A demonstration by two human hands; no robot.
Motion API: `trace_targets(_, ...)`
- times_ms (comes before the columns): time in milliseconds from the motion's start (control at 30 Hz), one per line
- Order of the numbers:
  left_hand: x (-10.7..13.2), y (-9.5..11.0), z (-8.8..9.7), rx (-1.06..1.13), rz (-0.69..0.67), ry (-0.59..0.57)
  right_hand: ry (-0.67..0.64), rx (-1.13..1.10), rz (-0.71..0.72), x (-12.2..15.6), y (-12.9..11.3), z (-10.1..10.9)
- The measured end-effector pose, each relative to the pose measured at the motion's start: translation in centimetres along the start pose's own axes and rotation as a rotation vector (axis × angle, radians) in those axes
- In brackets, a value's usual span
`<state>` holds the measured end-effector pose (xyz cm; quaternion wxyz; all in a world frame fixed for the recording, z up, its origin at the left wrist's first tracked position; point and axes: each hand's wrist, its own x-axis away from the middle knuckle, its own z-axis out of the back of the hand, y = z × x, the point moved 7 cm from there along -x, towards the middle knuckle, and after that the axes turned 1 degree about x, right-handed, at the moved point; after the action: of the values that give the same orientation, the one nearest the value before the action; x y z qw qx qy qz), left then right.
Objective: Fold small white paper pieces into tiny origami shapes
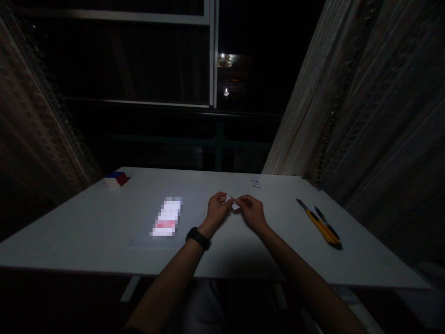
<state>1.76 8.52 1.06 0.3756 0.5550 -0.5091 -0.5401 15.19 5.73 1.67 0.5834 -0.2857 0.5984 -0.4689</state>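
Over the middle of the white table (104, 236), my left hand (218, 208) and my right hand (252, 212) meet at the fingertips. Between them is a small white piece of paper (236, 206), pinched by both hands. Its finer shape is too dim to make out. A black watch (198, 238) is on my left wrist. Left of my hands, a phone (168, 217) with a bright, blurred-out screen lies on a pale sheet (142, 234). Beyond my right hand, two small slips with dark marks (256, 184) lie on the table.
At right lie a yellow utility knife (323, 228) with its blade out and a dark pen (327, 222). A blue, red and white block (117, 179) sits at the far left corner. Curtains (306, 93) hang on both sides, before a dark window.
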Motion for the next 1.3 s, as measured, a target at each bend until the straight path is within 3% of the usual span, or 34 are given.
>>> trace_targets(267,-0.2,-0.6,0.2,-0.029,0.008,-0.007,-0.065,0.268,0.155,-0.1,-1.7,0.4)
trace_targets(600,0.1,-0.4,-0.2,-0.007,0.041,-0.025,-0.007,0.157,0.101,-0.9,-0.6,0.9)
trace_targets(800,0.6,0.6,-0.6,-0.098,-0.067,-0.104,-0.072,0.091,0.057,-1.1,-0.5,0.7)
trace_targets(1300,1.4,2.5,-0.4,-0.531,-0.293,-0.027,-0.112,0.074,0.032,-1.4,-0.7,0.4)
